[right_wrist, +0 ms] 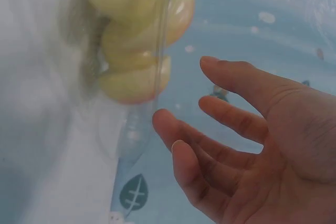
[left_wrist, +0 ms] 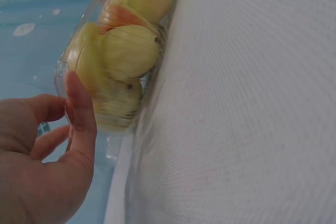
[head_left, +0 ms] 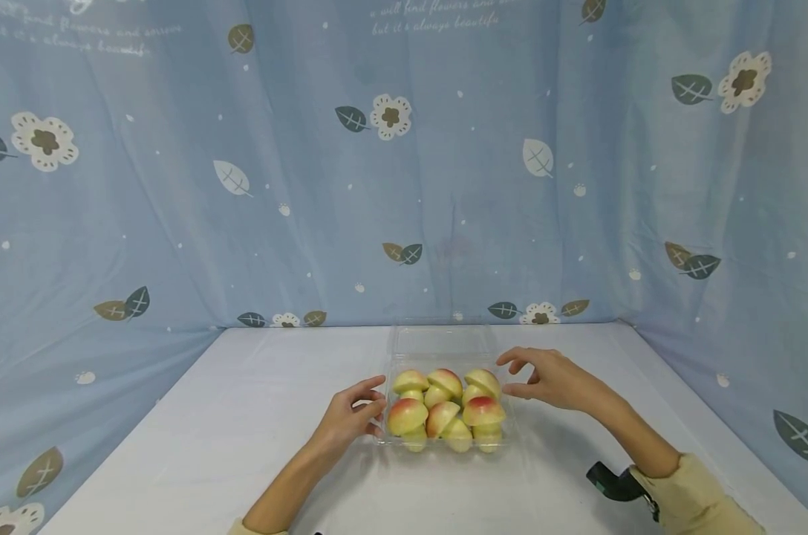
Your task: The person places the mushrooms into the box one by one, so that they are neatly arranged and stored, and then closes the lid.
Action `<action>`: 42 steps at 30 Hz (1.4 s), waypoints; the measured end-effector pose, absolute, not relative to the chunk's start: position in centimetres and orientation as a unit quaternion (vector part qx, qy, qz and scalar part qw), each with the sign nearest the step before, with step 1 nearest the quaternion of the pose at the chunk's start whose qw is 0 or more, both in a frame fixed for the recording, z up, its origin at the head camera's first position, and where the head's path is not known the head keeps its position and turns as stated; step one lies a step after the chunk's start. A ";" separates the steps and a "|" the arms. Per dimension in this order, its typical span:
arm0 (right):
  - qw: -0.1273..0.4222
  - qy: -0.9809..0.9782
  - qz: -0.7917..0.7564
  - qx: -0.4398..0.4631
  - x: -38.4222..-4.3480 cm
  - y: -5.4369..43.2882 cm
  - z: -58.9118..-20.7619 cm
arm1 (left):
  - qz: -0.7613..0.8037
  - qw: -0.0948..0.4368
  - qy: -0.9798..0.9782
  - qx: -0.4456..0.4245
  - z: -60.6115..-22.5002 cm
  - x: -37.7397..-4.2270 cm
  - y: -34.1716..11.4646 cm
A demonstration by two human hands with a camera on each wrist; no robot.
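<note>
A clear plastic clamshell box (head_left: 379, 443) sits on the white table with its lid (head_left: 444, 340) folded back behind it. Inside lie two rows of mushroom-shaped pieces of fruit (head_left: 407, 416), yellow-green with red blushes, apparently cut apples. My left hand (head_left: 346, 416) is at the box's left side, fingers loosely bent; in the left wrist view its fingertips (left_wrist: 76, 85) overlap the rim. Beyond the right side hovers my right hand (head_left: 544, 377), fingers spread and relaxed, holding nothing. The right wrist view shows a gap between those fingertips (right_wrist: 164, 118) and the box wall.
A white cloth covers the table (head_left: 243, 401). Blue curtain (head_left: 444, 186) with leaf and flower prints encloses the back and both sides. A black strap-like device (head_left: 614, 483) sits by my right sleeve (head_left: 694, 498).
</note>
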State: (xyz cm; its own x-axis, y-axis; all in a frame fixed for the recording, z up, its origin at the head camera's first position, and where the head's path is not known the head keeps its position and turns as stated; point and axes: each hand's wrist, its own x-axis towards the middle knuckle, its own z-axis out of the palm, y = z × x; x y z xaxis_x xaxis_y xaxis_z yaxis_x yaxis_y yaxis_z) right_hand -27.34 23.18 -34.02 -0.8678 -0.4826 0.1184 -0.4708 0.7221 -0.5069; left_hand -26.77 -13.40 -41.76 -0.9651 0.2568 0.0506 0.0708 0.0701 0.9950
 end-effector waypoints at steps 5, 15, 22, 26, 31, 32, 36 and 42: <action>0.015 0.928 -0.279 -0.246 -28.2 23.7 -34.4 | 0.675 0.070 0.726 0.110 -41.5 -26.6 -13.3; 0.024 0.926 -0.296 -0.235 -30.1 24.2 -35.5 | 0.673 0.070 0.728 0.110 -41.4 -26.4 -13.2; 0.040 0.923 -0.321 -0.211 -32.2 24.3 -36.1 | 0.670 0.068 0.730 0.116 -41.5 -26.5 -13.3; 0.040 0.920 -0.333 -0.203 -33.5 24.3 -36.6 | 0.670 0.068 0.730 0.120 -41.5 -26.5 -13.4; 0.051 0.916 -0.357 -0.174 -35.0 24.3 -37.2 | 0.670 0.070 0.729 0.119 -41.6 -26.5 -13.4; 0.054 0.916 -0.360 -0.169 -35.3 24.3 -37.3 | 0.671 0.070 0.729 0.118 -41.6 -26.5 -13.4; 0.066 0.912 -0.375 -0.149 -36.5 24.3 -37.8 | 0.673 0.072 0.728 0.112 -41.4 -26.5 -13.3; 0.082 0.902 -0.400 -0.141 -37.9 24.3 -38.6 | 0.673 0.070 0.729 0.105 -41.2 -26.4 -13.3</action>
